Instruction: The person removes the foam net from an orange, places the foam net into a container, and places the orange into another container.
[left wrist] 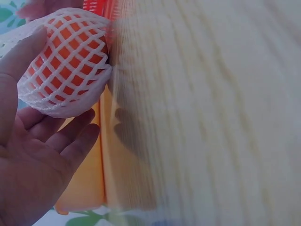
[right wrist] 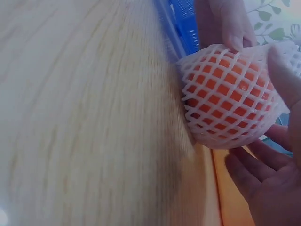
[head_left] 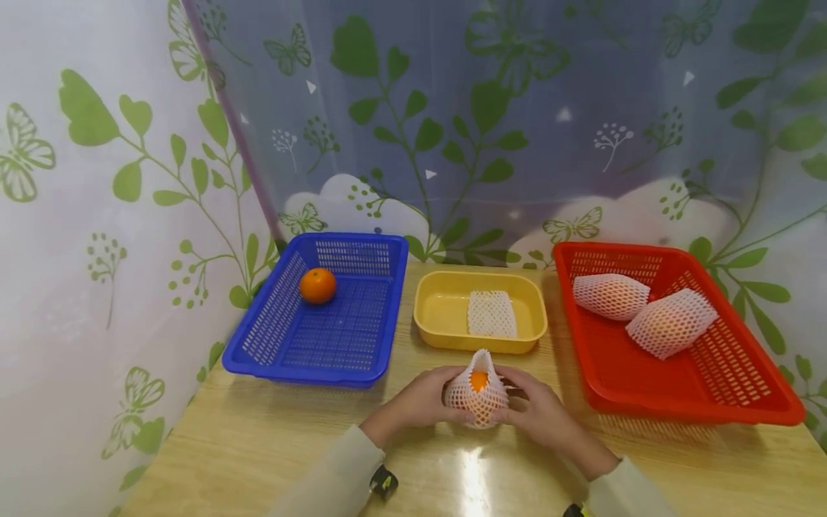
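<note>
An orange (head_left: 479,380) sits inside a white foam net sleeve (head_left: 477,409) near the middle of the table's front part. The sleeve is drawn up to a peak, and bare orange shows through its opening in the head view. My left hand (head_left: 423,398) holds the sleeved fruit from the left, thumb in front and fingers behind. From the right, my right hand (head_left: 543,409) holds it likewise. Both wrist views show the orange through the mesh: the net (left wrist: 70,61) by my left thumb, and the net (right wrist: 230,94) beside my right thumb and fingers.
A blue basket (head_left: 336,373) at left holds one bare orange (head_left: 318,286). Behind my hands, a yellow tray (head_left: 439,337) contains a flat foam net (head_left: 492,314). The red basket (head_left: 627,388) at right holds two netted fruits (head_left: 610,296). A patterned curtain (head_left: 413,143) stands behind the wooden table (head_left: 258,459).
</note>
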`<state>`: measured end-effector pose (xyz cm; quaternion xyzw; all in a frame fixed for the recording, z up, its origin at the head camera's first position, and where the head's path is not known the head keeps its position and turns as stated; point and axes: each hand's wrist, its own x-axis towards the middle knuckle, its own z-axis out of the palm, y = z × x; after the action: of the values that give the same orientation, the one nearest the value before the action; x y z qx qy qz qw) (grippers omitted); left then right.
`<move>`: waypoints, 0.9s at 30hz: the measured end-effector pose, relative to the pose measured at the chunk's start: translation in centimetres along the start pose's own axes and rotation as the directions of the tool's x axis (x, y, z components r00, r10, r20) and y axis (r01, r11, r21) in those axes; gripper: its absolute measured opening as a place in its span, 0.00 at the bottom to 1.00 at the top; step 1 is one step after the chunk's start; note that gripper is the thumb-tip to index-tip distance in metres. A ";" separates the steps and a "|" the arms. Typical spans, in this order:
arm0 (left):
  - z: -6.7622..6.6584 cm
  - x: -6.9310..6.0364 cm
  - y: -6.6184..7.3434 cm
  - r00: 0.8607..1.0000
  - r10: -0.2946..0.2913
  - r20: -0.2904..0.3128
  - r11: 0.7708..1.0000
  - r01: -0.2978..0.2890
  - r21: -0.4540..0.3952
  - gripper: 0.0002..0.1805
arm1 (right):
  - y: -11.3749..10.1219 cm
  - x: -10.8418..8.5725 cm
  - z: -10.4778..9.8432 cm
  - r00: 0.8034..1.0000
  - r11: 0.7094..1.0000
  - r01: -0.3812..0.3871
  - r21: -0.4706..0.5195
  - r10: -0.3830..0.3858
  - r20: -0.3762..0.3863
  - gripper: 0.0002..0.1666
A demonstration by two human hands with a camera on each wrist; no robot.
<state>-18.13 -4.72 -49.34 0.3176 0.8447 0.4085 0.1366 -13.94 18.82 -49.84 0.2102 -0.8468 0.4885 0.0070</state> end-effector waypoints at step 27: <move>-0.2 -0.2 -0.1 0.998 -0.009 0.067 0.991 0.018 -0.133 0.44 | -0.2 -0.4 0.3 0.992 0.993 -0.047 0.108 0.059 -0.112 0.27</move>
<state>-18.12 -5.01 -49.31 0.3154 0.8128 0.4521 0.1884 -13.46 18.66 -49.93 0.1593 -0.8235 0.5436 0.0318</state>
